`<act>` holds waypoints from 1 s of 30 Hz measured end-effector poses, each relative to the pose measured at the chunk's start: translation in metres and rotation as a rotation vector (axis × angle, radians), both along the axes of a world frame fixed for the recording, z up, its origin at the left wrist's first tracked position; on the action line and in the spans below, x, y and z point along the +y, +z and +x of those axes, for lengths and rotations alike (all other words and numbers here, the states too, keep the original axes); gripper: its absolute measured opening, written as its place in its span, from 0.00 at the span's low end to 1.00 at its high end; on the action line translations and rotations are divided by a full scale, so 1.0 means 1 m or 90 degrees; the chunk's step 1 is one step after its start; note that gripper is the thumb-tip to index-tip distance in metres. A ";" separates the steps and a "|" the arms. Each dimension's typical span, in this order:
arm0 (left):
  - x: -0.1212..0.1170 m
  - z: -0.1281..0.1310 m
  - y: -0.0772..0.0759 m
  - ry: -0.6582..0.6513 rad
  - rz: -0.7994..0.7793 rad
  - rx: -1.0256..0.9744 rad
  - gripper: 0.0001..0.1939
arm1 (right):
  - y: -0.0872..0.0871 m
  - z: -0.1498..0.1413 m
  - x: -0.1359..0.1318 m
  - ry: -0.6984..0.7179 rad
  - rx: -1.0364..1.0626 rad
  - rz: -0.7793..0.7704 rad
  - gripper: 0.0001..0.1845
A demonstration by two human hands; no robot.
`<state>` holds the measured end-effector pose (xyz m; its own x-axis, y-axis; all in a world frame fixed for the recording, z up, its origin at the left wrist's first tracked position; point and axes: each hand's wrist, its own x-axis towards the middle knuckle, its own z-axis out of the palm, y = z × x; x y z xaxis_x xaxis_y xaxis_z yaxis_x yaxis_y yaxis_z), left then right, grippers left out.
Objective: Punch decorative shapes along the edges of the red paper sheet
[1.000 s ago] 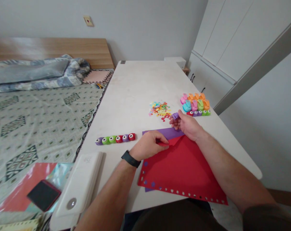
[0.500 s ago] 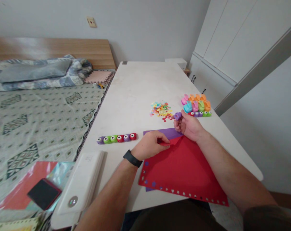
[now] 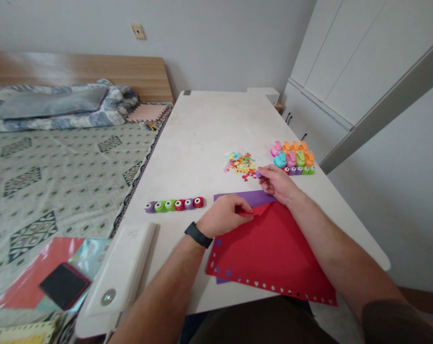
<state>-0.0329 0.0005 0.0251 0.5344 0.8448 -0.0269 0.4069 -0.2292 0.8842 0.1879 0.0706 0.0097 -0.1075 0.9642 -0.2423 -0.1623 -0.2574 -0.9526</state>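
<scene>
My right hand (image 3: 278, 184) pinches a small purple craft punch (image 3: 259, 174) between its fingertips, just right of a scatter of multicoloured paper cut-outs (image 3: 240, 163). My left hand (image 3: 224, 216) grips the upper edge of a red paper sheet (image 3: 273, 253), which has a row of small punched shapes along its near edge. A black band circles that wrist. A purple paper sheet (image 3: 245, 198) lies under the red one, showing at the far side and near corner.
A row of small craft punches (image 3: 175, 205) sits left of the paper, and larger punches (image 3: 291, 155) stand at the right on the white table (image 3: 209, 124). A white box-shaped device (image 3: 119, 267) lies at the near-left edge, above a bed with a black phone (image 3: 64, 285).
My right hand has shifted slightly left and down, and the purple punch is turned, now mostly hidden by the fingers. My left hand and the paper stay in nearly the same place.
</scene>
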 end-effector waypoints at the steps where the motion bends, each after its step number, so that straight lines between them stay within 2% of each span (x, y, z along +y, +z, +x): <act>1: 0.000 0.000 0.000 0.001 -0.001 0.000 0.06 | -0.001 0.000 0.002 0.003 -0.008 -0.002 0.21; 6: -0.001 0.001 0.002 0.007 0.004 0.010 0.06 | -0.005 -0.002 0.006 0.005 -0.026 -0.009 0.22; 13: -0.001 0.000 0.004 0.000 0.021 0.019 0.06 | -0.005 -0.002 0.008 0.020 0.033 -0.023 0.21; 25: -0.002 0.001 0.004 -0.001 0.016 0.016 0.06 | -0.010 -0.004 0.008 -0.037 0.003 -0.020 0.23; 30: -0.001 0.001 0.005 -0.001 0.007 0.018 0.06 | -0.008 -0.004 0.008 -0.030 0.014 -0.026 0.23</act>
<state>-0.0320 -0.0009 0.0301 0.5350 0.8442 -0.0320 0.4307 -0.2400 0.8700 0.1837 0.0790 0.0016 -0.0683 0.9576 -0.2800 -0.1953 -0.2880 -0.9375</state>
